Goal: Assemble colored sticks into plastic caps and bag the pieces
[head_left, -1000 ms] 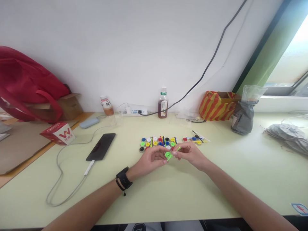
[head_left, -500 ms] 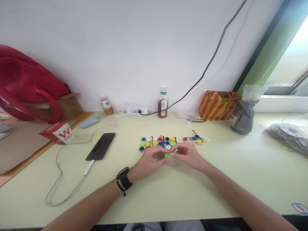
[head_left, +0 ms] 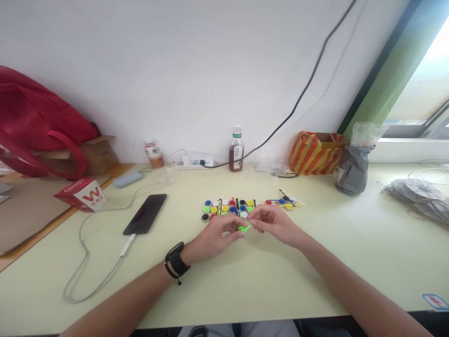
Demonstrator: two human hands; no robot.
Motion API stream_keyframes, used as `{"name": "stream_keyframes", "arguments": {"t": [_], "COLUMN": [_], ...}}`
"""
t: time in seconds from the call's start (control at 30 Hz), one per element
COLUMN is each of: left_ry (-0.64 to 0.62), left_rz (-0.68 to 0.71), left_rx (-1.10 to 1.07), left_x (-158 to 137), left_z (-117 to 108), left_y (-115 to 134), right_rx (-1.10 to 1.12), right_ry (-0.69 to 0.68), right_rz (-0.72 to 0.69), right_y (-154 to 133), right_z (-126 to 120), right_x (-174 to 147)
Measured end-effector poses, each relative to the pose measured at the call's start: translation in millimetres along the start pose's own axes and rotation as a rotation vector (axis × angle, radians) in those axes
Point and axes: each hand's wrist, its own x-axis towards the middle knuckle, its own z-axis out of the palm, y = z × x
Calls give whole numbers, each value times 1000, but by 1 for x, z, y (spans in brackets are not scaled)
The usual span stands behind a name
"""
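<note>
My left hand pinches a small bright green round plastic piece between thumb and fingers. A thin green plastic stick reaches from that piece towards my right hand. The right thumb and forefinger are closed at the stick's far end; whether the stick is fixed to the round piece I cannot tell. Just behind my hands, small coloured round pieces lie in rows with coloured sticks between them, partly hidden by my fingers. More sticks and round pieces lie loosely to the right.
A phone on a white cable lies left, near a red-and-white box. Along the wall stand a milky drink bottle, a power strip, a dark drink bottle, a striped bag and a grey bag.
The green stick, raised in my right fingers before, now lies lower, against the green round piece. My right fingertips have drawn slightly right, away from the left hand.
</note>
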Motion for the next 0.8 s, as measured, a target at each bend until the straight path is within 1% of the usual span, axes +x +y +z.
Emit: {"name": "stream_keyframes", "arguments": {"t": [0.1,0.23,0.33,0.43,0.53,0.67,0.8], "left_ry": [3,60,60,74,103,147,160], "left_rz": [-5,-29,-64,-80,-73,-94,-109], "left_rx": [-35,-121,-179,-209,-248,-316,-385], "left_x": [0,1,1,2,2,5,7], "left_z": [2,4,5,4,3,1,0], "left_y": [-1,-5,-5,-5,-9,-15,-16], "right_rx": [-15,-57,-59,-50,-112,-210,-246], "right_ry": [5,32,40,77,126,98,66], "right_rz": [-6,-20,-27,-31,-39,-73,-96], "right_y": [-1,3,7,9,10,11,9], "right_z": [-1,-4,-5,-4,-5,-8,-7], "right_x": [0,1,3,4,3,2,-1]}}
